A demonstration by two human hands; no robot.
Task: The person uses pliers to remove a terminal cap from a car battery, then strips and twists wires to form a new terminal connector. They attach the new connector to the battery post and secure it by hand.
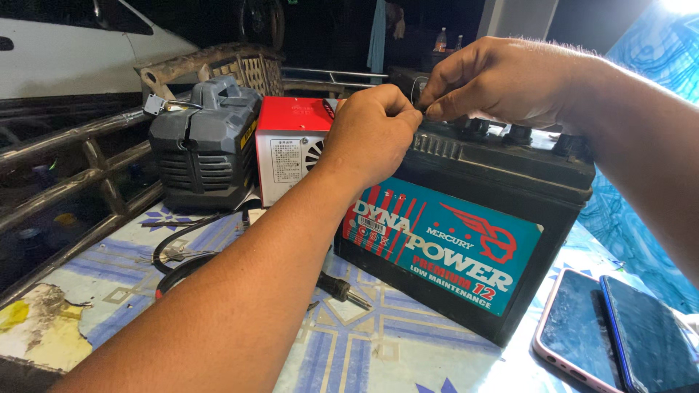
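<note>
Here the black car battery (466, 240) stands on the patterned tabletop (349, 349), both hands at its top rear edge: the left hand (371, 135) curled into a fist, the right hand (502, 80) pinching something small and dark there, seemingly at a terminal. A grey machine (204, 145) and two phones (619, 331) lie nearby.

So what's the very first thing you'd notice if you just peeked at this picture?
Probably the big black car battery with its bright teal and red label, standing in the middle of the patterned table. Right on its top edge, the left hand and the right hand meet, fingers pinched together on something too small to tell. Behind them sits a red and white box beside a grey machine.
</note>
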